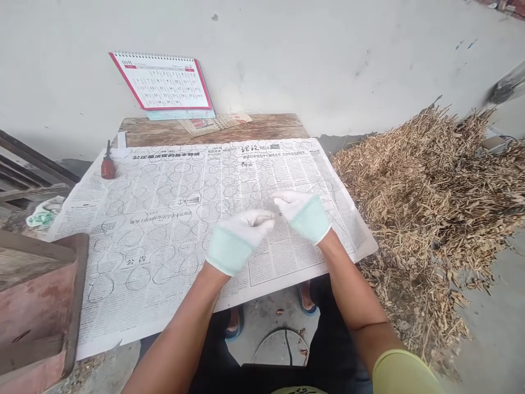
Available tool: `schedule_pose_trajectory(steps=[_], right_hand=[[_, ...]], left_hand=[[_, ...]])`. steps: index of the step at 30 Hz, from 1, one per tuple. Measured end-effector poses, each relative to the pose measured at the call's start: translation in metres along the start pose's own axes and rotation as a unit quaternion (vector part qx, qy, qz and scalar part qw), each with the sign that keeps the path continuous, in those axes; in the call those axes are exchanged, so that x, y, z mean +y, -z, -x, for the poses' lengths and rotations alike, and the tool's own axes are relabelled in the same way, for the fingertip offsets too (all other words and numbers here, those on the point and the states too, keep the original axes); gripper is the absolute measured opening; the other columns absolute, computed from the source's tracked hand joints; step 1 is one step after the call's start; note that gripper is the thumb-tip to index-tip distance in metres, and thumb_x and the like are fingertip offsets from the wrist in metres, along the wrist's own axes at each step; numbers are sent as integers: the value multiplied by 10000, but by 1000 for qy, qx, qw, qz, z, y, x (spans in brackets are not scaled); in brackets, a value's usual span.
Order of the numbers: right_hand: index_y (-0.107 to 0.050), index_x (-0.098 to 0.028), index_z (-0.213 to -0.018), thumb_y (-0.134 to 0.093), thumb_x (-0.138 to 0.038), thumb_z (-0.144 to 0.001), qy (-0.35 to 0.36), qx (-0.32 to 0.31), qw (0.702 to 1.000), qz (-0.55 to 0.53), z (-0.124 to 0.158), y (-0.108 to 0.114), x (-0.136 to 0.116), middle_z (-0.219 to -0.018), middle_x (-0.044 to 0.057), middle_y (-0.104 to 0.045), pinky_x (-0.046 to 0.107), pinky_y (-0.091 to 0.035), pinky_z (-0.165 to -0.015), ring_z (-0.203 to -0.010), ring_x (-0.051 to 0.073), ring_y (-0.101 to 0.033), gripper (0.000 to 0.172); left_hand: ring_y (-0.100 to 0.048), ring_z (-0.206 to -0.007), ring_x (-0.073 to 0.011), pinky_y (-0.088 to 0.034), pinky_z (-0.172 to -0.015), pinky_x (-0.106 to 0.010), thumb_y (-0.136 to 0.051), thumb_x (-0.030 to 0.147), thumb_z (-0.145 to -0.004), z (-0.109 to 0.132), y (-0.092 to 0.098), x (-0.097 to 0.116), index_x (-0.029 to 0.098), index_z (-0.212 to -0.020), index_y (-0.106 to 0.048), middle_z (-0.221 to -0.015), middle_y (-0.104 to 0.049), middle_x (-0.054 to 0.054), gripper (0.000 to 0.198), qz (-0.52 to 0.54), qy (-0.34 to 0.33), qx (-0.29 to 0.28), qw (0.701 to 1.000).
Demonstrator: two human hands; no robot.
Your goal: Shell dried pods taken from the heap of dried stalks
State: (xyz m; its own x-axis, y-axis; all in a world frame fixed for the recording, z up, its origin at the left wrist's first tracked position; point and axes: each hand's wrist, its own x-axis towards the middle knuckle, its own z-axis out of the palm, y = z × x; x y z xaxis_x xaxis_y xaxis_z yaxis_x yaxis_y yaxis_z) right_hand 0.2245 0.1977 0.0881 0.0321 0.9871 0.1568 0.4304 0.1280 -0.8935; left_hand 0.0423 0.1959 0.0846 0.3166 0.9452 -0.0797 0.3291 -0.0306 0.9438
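Both my hands wear white gloves with mint-green cuffs, held just above a sheet of newspaper (164, 230) covered with pencil-like loops and rings. My left hand (246, 227) is curled, thumb and fingers drawn together in a pinch towards the right. Close by, slightly farther forward, my right hand (293, 205) points left with its fingertips pressed together. The two sets of fingertips are a small gap apart. Whatever lies between them, if anything, is too small to make out. Far left on the paper stands a small red object with a thin dark top (108, 164).
A desk calendar (164, 85) leans at the wooden table's back edge (270, 127), beside a printed paper slip (213, 123). Dry stalks (430, 202) are heaped against the table's right side. A worn wooden piece of furniture (41, 306) crowds the left front corner.
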Motion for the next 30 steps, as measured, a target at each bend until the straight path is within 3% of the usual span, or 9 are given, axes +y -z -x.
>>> schedule_pose_trajectory(steps=[3, 6, 10, 13, 19, 21, 24, 28, 30], right_hand=[[-828, -218, -1164, -613, -311, -983, -19, -36, 999, -23, 0, 2, 0, -654, -16, -706, 282, -576, -655, -652, 153, -696, 296], [-816, -223, -1182, -621, -323, -989, -18, -47, 998, -38, 1, 4, -3, -689, -17, -719, 272, -563, -631, -628, 139, -684, 292], [-812, -210, -1145, -604, -300, -1000, -20, -63, 997, -51, 1, 6, -10, -684, -22, -707, 262, -544, -614, -608, 125, -658, 269], [-794, -190, -1101, -595, -328, -1008, -34, -73, 993, -86, 1, 10, -16, -663, -31, -691, 249, -535, -597, -586, 116, -643, 260], [-688, -183, -739, -621, -432, -1004, -66, -67, 991, -99, -2, 17, -17, -702, 9, -725, 245, -529, -628, -588, 104, -639, 369], [-662, -190, -704, -684, -443, -964, -74, -78, 989, -100, -3, 18, -15, -690, 2, -718, 247, -527, -634, -589, 106, -635, 364], [-659, -195, -707, -745, -418, -916, -84, -83, 988, -101, -3, 18, -15, -646, -17, -692, 247, -520, -617, -578, 110, -627, 317], [-658, -196, -693, -738, -398, -909, -88, -82, 985, -126, -3, 19, -16, -632, -21, -684, 241, -506, -590, -565, 108, -616, 307], [-659, -194, -690, -718, -373, -918, -91, -84, 985, -122, -1, 19, -14, -637, -17, -690, 239, -505, -593, -569, 108, -620, 296]], left_hand=[[-681, -608, -198, -576, -668, -346, -814, 421, -772, -4, 8, 0, 201, -959, -819, -683, -755, -27, 288, 92, 50, -98, 990], [-719, -628, -229, -597, -723, -390, -789, 530, -820, -4, 14, -2, 202, -879, -820, -712, -784, -68, 335, 106, 32, -132, 985], [-752, -655, -269, -608, -730, -419, -677, 649, -916, -4, 14, -9, 213, -785, -805, -735, -800, -113, 472, 157, 46, -117, 980], [-758, -640, -256, -612, -830, -426, -681, 621, -926, -4, 12, -11, 212, -819, -817, -720, -798, -95, 444, 167, 53, -99, 980], [-791, -731, -229, -571, -1023, -422, -665, 528, -950, 0, 5, 4, 181, -927, -828, -798, -829, -75, 384, 131, 30, -21, 991], [-799, -754, -233, -572, -1024, -420, -654, 535, -954, 1, 2, 9, 178, -914, -827, -770, -822, -72, 399, 122, 30, -6, 992], [-809, -784, -269, -605, -952, -431, -678, 595, -921, 1, -2, 10, 162, -934, -825, -741, -812, -88, 457, 149, 43, -18, 988], [-808, -754, -315, -635, -810, -468, -736, 694, -837, -1, -2, 3, 103, -1052, -802, -800, -823, -143, 633, 255, 67, -79, 961], [-807, -753, -321, -635, -814, -486, -751, 711, -818, -2, -4, 0, 83, -1085, -791, -853, -831, -166, 683, 279, 77, -100, 952]])
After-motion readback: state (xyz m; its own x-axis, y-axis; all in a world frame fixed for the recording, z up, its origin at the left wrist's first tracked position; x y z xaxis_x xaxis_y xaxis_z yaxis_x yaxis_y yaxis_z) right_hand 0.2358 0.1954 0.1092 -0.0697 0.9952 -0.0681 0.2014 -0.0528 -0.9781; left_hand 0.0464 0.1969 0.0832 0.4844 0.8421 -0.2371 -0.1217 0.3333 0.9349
